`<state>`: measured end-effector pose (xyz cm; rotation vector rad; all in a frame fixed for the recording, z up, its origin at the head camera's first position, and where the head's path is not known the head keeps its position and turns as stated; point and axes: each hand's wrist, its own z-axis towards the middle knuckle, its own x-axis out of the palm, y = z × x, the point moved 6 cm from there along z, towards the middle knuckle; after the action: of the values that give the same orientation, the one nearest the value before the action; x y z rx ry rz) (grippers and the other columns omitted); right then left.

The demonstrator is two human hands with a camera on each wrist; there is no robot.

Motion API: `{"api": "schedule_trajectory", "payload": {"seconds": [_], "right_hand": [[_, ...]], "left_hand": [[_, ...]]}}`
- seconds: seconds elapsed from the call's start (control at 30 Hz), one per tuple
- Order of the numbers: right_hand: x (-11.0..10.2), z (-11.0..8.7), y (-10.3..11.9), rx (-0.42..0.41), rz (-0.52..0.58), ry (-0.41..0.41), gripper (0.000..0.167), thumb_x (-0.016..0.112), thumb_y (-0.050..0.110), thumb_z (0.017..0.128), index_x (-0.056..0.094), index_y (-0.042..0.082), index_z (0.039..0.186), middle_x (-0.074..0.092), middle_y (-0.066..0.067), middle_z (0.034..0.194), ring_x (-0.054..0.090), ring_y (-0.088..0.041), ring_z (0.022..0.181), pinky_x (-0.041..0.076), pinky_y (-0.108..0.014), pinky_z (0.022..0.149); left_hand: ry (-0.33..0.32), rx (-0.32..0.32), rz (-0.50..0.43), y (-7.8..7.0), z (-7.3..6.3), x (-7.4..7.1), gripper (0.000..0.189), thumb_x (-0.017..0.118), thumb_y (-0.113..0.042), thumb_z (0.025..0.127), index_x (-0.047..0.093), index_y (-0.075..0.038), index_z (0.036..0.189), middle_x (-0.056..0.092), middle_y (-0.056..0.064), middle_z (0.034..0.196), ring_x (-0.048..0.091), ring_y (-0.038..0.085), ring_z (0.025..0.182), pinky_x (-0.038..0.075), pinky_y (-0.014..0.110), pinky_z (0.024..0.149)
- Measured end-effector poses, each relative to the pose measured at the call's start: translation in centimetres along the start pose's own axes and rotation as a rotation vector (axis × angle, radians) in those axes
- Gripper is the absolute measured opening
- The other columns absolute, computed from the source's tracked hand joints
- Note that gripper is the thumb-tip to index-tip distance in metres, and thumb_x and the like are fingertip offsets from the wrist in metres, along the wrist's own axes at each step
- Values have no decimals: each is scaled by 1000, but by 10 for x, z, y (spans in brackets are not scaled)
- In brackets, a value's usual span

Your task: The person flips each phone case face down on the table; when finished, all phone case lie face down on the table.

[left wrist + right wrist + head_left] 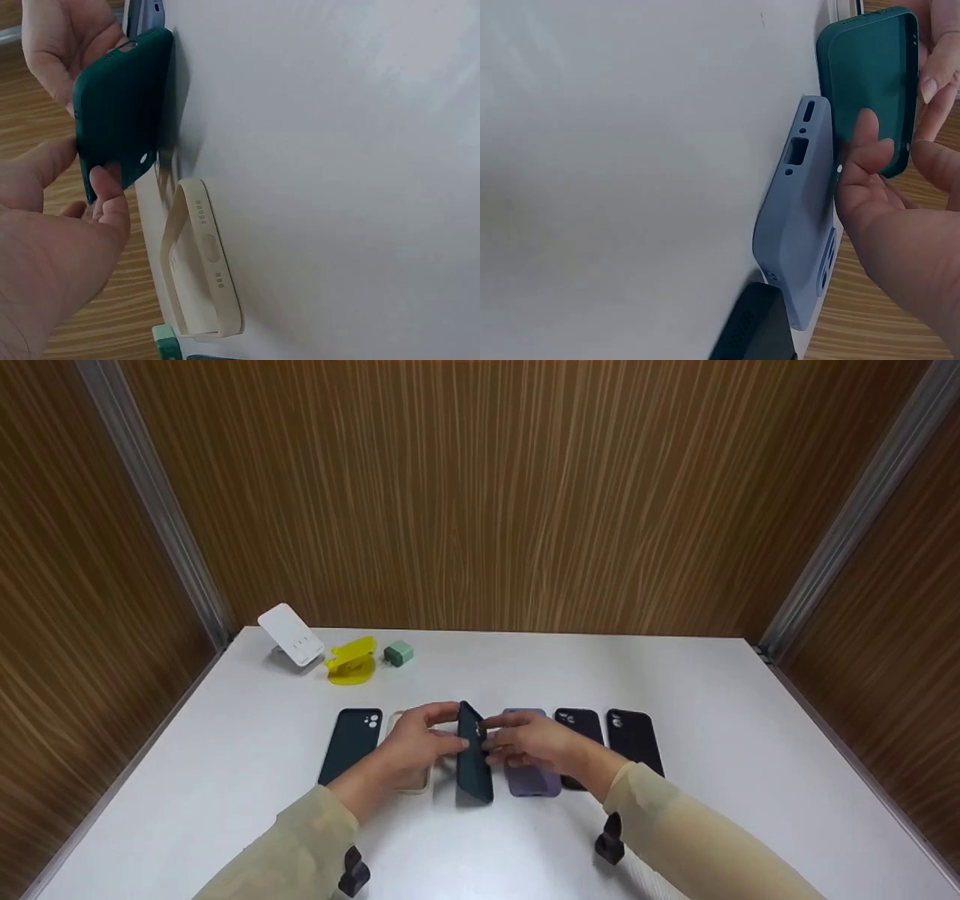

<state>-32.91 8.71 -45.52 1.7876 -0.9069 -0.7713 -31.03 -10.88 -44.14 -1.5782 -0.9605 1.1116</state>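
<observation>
A dark green phone case (474, 765) stands tilted on its edge between my two hands. My left hand (414, 742) grips it from the left, with the thumb on its face. From the right, my right hand (534, 737) holds it too, its fingers over the inner side in the right wrist view. The case's smooth back (124, 105) and a small hole show in the left wrist view. Beneath the left hand lies a cream phone case (225, 262). A lavender phone case (799, 195) lies under the right hand, partly covered by it in the head view.
Another dark green case (351, 741) lies at the row's left end. Two black cases (581, 725) (632, 739) are at its right. Behind stand a white phone stand (289, 631), a yellow stand (352, 661) and a green cube-shaped block (398, 653). Wood-grain panels (480, 495) wall the white table.
</observation>
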Motion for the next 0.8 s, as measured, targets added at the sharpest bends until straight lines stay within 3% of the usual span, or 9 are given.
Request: {"api": "schedule_trajectory", "payload": {"seconds": [0.27, 0.57, 0.8], "right_hand": [[-3, -1, -2, 4, 107, 36, 57, 64, 15, 101, 51, 3, 155, 74, -16, 124, 73, -28, 108, 53, -32, 84], [-4, -1, -2, -17, 116, 57, 47, 62, 25, 107, 58, 9, 151, 75, -14, 117, 72, -23, 99, 54, -33, 84], [-6, -1, -3, -9, 137, 59, 40, 63, 27, 107, 65, 11, 144, 76, -15, 112, 71, -22, 93, 54, -32, 82]], "left_hand": [[94, 26, -81, 5, 4, 6, 70, 81, -11, 95, 50, -10, 158, 51, 14, 159, 68, 25, 123, 47, 48, 113], [129, 47, -104, 9, 6, 18, 66, 82, -13, 93, 57, -14, 154, 56, 10, 154, 71, 21, 107, 56, 37, 89], [123, 38, -84, 13, 8, 23, 60, 81, -12, 93, 62, -16, 150, 58, 9, 152, 70, 22, 101, 55, 38, 85]]}}
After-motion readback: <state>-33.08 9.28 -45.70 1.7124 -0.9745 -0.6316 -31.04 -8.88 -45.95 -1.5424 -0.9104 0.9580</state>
